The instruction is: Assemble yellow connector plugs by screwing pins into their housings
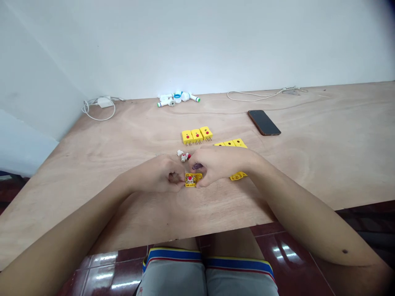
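An open yellow plug housing (187, 186) lies on the wooden table, with a red button and white part inside. At its left edge my left hand (165, 174) is closed, fingertips pinching the side. From the right my right hand (210, 162) curls over it, thumb and fingers on its right end. A small dark purplish piece (197, 166) shows within the curl of the right hand; its kind is unclear. Just beyond the fingers lie small white and red parts (184, 158). Yellow casing pieces (237, 176) are partly hidden behind my right wrist.
Three yellow plugs with metal pins (197, 135) stand in a row farther back. More yellow casings (234, 143) lie beyond the right forearm. A phone (264, 122), white-and-green items (178, 98), a white charger (105, 102) and a thin cable (256, 98) lie toward the wall.
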The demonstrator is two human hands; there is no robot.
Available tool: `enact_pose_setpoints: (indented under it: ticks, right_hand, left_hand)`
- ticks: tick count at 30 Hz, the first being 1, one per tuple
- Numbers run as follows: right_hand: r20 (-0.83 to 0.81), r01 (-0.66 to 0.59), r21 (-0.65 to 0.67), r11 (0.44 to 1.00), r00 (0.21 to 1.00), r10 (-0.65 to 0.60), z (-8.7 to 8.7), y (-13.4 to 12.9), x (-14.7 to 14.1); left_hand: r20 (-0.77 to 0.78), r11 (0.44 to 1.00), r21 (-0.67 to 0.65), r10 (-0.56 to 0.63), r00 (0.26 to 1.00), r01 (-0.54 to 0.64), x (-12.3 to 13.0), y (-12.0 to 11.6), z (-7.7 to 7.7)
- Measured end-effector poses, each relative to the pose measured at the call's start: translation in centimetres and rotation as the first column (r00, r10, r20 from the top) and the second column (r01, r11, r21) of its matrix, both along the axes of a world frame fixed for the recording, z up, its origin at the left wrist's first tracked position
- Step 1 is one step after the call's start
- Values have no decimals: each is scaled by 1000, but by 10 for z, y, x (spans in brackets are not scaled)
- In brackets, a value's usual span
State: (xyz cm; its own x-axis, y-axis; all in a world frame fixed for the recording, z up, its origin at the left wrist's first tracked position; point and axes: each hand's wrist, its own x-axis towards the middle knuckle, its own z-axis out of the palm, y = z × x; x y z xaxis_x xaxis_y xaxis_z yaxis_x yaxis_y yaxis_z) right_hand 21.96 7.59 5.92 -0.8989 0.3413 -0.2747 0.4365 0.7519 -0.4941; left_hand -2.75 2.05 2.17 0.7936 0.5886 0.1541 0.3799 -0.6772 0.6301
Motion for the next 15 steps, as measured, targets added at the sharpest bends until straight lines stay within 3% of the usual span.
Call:
enact_pose_setpoints:
  ticks: [10,15]
  right_hand:
    - [74,43,-75,996,997,-38,-2,-3,-2]
    - [104,52,-88,995,994,-43,1,-7,-3]
  left_hand:
    - [15,998,28,-52,999,51,6,-3,1]
    - [37,973,-230,16,999,-7,-2,0,6]
